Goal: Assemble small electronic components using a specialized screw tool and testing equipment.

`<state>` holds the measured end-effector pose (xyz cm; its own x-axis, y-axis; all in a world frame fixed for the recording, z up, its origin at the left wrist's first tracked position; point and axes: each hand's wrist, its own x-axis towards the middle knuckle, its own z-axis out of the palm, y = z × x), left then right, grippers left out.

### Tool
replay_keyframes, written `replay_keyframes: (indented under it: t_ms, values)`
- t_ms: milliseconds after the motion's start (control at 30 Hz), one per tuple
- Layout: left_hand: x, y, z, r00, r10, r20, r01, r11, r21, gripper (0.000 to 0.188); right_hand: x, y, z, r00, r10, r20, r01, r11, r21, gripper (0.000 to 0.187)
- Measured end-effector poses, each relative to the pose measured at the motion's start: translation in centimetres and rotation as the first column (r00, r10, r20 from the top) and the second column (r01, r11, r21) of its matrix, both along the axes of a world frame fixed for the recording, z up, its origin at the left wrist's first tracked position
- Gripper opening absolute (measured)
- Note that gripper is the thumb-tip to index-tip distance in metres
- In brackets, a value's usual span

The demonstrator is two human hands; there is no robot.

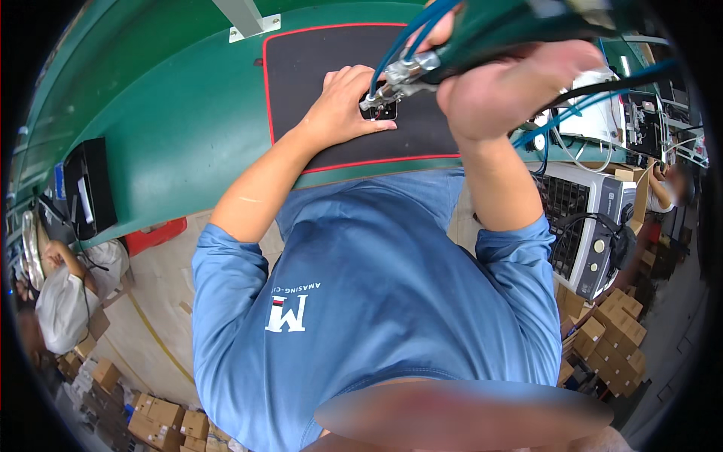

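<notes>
My left hand (pixel 340 110) rests on the black mat (pixel 410 143), thumb and fingers closed around a small black device (pixel 387 113). Parts inside the device show, but most of it is hidden by the hand and a tool tip. My right hand (pixel 493 94) is wrapped round a green power screwdriver (pixel 489 38) with a metal nose (pixel 410 69) and blue hoses (pixel 416 30). It slants down to the left, its tip at the device beside my left fingers. Whether the tip touches the device, I cannot tell.
A green workbench (pixel 173 135) carries the red-edged mat. An open black box (pixel 92 188) stands at its left. On the right are cables, a white machine (pixel 591 124) and a grey air cooler (pixel 576 207). Other people sit at both sides; cardboard boxes (pixel 614 331) lie behind.
</notes>
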<state>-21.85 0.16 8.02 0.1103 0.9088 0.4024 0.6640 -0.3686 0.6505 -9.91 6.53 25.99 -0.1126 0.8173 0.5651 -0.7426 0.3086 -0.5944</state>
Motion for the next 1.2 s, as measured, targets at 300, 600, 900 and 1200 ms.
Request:
replay_keyframes:
  t_ms: [300, 600, 900, 1200]
  values:
    - [-0.1, 0.3, -0.6, 0.998, -0.039, 0.055, 0.044, 0.995, -0.091, 0.082, 1.0, 1.5, -4.7, 0.924, -0.095, 0.370, 0.068, 0.994, 0.084, 0.092]
    - [0.0, 0.3, -0.2, 0.998, -0.032, 0.053, 0.037, 0.994, -0.099, 0.082, 0.2, 0.1, -3.9, 0.979, 0.087, 0.182, -0.068, 0.992, -0.110, 0.096]
    - [0.1, 0.3, 0.5, 0.988, -0.028, 0.154, 0.046, 0.993, -0.113, 0.079, 0.7, 0.4, -4.0, 0.973, 0.091, 0.211, -0.079, 0.995, -0.067, 0.096]
    - [-0.2, 0.2, 0.3, 0.984, -0.025, 0.177, 0.056, 0.983, -0.172, 0.075, -0.6, -1.1, -3.0, 0.993, -0.023, 0.115, 0.056, 0.955, -0.292, 0.095]
